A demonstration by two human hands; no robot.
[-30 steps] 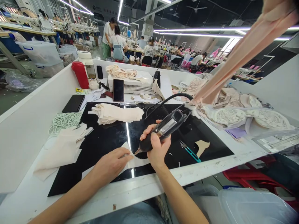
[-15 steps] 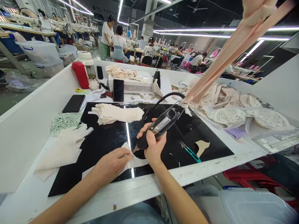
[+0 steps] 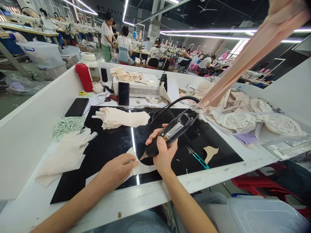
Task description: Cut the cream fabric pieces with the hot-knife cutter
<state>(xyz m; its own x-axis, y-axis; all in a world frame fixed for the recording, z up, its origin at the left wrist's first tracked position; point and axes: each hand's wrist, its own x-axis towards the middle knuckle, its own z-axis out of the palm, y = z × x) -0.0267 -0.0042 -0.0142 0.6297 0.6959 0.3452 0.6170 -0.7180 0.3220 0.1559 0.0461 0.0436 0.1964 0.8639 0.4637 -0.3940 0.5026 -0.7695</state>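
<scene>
Head view, from where I stand. Far left on the bench: loops of pale green cord, heaped beside a black tablet; likely pushed out there to spare the working middle. Just nearer, a folded cream stack overlaps the left edge of a black board, within easy reach of the left arm.

Left hand: palm down, fingers bunched on a cream cloth piece, which lies on the near middle of the board. Seems to steady it against the slick surface. Grip narrow; pinch or plain press, I cannot tell.

Beyond, a second cream stack lies along the board's far edge, apart from both hands.

Right hand: grip wrapped around a black handheld tool, thumb on top, probably for aim. Tool slants, tip down to the left, at the cloth's curved edge; contact too fine to judge. Its back end meets a pink fabric strip descending from upper right, perhaps taking some weight.

Right of that hand: teal snips beside a tan scrap, both handy. Far right, lace cups piled off the board, presumably out of the way.
</scene>
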